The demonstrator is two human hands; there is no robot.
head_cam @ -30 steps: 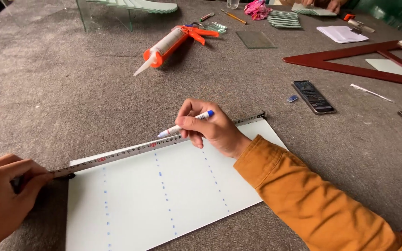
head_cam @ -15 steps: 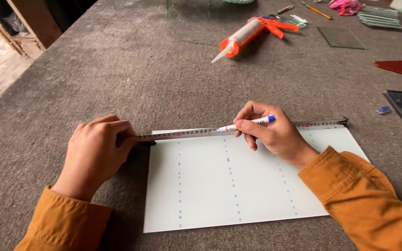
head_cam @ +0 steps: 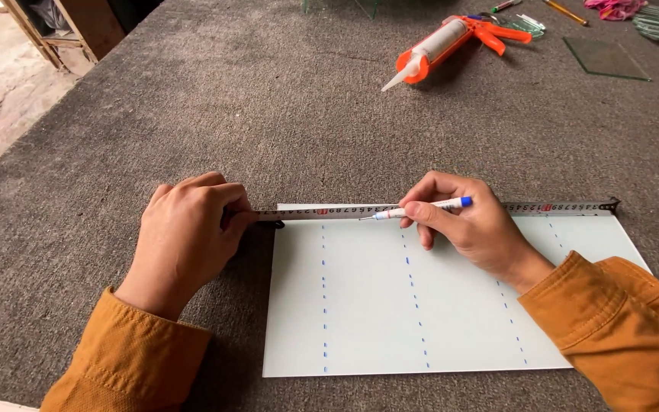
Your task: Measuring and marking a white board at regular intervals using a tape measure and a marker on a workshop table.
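Grey carpet-like felt covers the worktop, seen from above by a camera on the person's head. A white rectangular sheet lies flat on it, near the bottom edge of the view, marked with several rows of short blue dashes running from its far edge toward the person.

A metal measuring tape is stretched along the sheet's far edge, its hooked end at the sheet's far right corner.

The left hand, in a mustard-coloured sleeve, sits just off the sheet's left edge with its fingers curled closed over the tape's left end, pressing it to the worktop. What lies under the palm is hidden.

The right hand, in the same colour sleeve, rests on the upper middle of the sheet. It pinches a white marker with a blue end between thumb and fingers; the tip points left and touches the tape at the sheet's edge.

Well apart, at the far side of the worktop, lies an orange caulking gun holding a white cartridge, nozzle pointing toward the person. To its right lies a small pane of clear glass. A concrete floor shows at far left.
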